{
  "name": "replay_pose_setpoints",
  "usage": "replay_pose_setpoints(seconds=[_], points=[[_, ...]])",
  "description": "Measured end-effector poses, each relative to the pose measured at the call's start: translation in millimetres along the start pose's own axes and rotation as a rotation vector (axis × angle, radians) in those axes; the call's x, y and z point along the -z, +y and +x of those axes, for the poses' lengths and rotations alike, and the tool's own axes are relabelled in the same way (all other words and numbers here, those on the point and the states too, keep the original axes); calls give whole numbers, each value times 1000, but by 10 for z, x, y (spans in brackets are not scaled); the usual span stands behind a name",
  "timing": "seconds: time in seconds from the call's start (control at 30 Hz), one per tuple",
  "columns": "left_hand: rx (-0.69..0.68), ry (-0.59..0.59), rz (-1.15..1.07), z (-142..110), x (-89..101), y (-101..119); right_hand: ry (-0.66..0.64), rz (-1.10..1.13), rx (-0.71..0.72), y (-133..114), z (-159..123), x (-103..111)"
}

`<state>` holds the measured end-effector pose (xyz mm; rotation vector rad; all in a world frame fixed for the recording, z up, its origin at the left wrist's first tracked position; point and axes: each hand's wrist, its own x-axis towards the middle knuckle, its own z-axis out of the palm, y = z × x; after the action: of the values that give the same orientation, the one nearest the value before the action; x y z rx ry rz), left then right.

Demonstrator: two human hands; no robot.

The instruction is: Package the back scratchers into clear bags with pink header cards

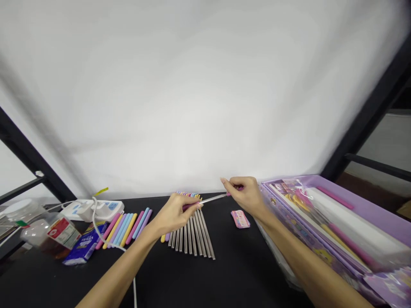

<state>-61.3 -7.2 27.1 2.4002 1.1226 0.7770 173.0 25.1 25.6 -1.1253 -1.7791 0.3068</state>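
Between my hands is a thin silver rod point(213, 199) with pink parts at its ends, held slightly tilted above the table. My left hand point(180, 211) pinches the pink part at its left end. Fingers curled, my right hand point(245, 194) grips the other pink end, which it mostly hides. Below my left hand, several silver rods point(194, 235) lie side by side, their colored far ends partly covered by that hand. A small pink card point(240, 219) lies beneath my right hand. To the left is a row of pink, yellow, blue and purple sticks point(128, 226).
A purple box point(308, 182) with plastic-wrapped items stands at the right. On the left are a white power strip point(112, 207) with a cable, a blue packet point(85, 244) and a clear jar point(41, 235). A white wall point(205, 98) rises behind the black table point(180, 282).
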Motion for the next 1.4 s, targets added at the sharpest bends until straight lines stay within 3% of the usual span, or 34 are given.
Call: replay_pose_setpoints(seconds=[0.1, 0.2, 0.37, 0.47, 0.6, 0.7, 0.83, 1.0, 1.1, 1.17, 1.27, 1.4], points=[[134, -157, -232, 5, 33, 1, 13, -7, 99, -10, -35, -30], [156, -144, -247, 4, 99, -66, -101, -37, 118, -33, 16, 51], [-49, 31, 133, 1, 185, -215, -616, -98, 44, -5, 125, 293], [-165, 53, 279, 0, 189, -271, -749, -190, 18, -5, 127, 366], [-249, 111, 581, 0, 171, -275, -813, -233, 11, -71, 112, 380], [-263, 116, 776, -4, 162, -254, -802, -208, -17, -117, 110, 354], [-264, 148, 681, -14, 152, -261, -740, -97, -61, -110, 137, 333], [-131, 105, 349, -13, 59, -199, -421, 449, -132, -114, 174, 350], [-44, 101, 158, 10, -101, -63, -208, 820, -185, -214, 168, 257], [-46, 68, 92, 28, -219, 26, -123, 950, -249, -315, 170, 184], [-73, 20, 103, 37, -309, 90, -61, 951, -284, -463, 198, 155], [-15, 54, 88, 23, -201, 28, -20, 822, -249, -581, 236, 170]])
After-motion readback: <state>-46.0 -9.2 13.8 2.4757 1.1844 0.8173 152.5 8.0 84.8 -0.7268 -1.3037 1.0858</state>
